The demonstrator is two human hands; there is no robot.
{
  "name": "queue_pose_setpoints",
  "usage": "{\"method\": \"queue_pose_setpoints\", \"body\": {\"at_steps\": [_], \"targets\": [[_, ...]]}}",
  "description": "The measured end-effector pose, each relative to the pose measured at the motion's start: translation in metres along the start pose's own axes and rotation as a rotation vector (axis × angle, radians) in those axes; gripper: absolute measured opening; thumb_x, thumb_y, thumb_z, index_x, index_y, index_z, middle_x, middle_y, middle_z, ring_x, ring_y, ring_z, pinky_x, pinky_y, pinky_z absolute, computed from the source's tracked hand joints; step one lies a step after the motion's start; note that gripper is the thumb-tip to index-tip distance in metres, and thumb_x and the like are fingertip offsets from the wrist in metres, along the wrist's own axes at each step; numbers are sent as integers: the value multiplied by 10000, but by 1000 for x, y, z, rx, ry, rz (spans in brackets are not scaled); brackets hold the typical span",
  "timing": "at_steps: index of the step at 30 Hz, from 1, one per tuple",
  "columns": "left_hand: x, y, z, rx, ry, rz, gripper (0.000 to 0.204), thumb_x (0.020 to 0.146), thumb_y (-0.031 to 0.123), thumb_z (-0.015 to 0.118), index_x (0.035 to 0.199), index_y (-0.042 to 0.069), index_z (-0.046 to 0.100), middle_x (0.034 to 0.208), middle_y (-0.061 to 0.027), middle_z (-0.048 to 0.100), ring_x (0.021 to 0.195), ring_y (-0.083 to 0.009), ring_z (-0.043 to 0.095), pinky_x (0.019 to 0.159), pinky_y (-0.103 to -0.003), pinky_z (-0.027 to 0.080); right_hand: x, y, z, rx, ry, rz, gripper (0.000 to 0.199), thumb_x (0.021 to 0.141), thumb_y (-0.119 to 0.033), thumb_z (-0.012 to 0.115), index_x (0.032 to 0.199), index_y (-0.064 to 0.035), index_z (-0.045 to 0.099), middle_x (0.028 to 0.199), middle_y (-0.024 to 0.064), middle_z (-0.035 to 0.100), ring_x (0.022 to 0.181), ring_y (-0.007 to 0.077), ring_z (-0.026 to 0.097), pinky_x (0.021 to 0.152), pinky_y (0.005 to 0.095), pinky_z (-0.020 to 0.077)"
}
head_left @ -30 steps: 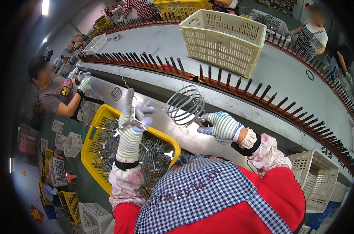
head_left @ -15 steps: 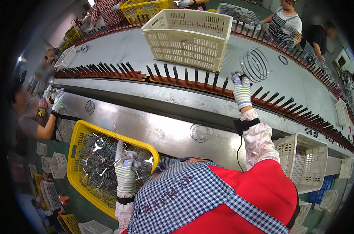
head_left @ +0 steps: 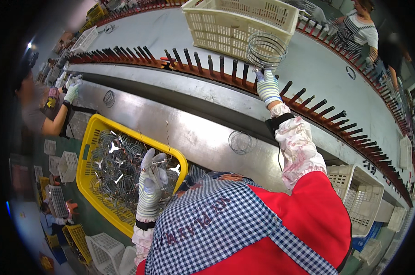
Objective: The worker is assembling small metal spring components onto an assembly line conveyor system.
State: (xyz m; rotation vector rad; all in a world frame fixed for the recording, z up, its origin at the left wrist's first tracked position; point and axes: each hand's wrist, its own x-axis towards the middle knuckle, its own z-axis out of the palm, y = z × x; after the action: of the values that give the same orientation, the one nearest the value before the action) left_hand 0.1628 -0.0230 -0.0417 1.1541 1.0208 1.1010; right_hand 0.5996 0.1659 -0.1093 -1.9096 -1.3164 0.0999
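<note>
The right hand (head_left: 267, 85) clasps one coil (head_left: 268, 58), a loose coil (head_left: 241, 142) and heaped basket (head_left: 138, 136) remain, and whether the half-curled left hand (head_left: 149, 184) holds anything is unclear.

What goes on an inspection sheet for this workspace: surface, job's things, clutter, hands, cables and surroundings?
Surface: shiny metal bench.
Job's things: raised wire coil; yellow crate filled with wire parts, some with white three-armed pieces.
Clutter: two loose coils on the bench, a nearer one and a farther one.
Hands: gloved right hand grips the raised coil; gloved left hand is over the yellow crate, its hold unclear.
Cables: thin dark cable below the right wristband.
Surroundings: black pegs, cream crate, co-workers.
</note>
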Motion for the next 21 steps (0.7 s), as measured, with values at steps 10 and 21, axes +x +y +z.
{"method": "queue_pose_setpoints", "body": {"at_steps": [10,21], "targets": [[3,-7,5,-159,162,-181,973,748,850,412,1278,39,503,1239,-143,568,677,-90,533,566,-200,443,-225,95,15,-228,-645,-218,247,820,-244,687,1009,-85,678,1255,188,589,1140,367,569,961,439,464],[-3,14,-10,-215,20,-202,1063,689,915,307,1218,30,567,1188,-131,611,653,-106,520,580,-220,423,-256,111,22,-424,-604,-350,264,705,-319,762,882,-125,751,1435,185,462,1309,364,424,1088,462,323]]}}
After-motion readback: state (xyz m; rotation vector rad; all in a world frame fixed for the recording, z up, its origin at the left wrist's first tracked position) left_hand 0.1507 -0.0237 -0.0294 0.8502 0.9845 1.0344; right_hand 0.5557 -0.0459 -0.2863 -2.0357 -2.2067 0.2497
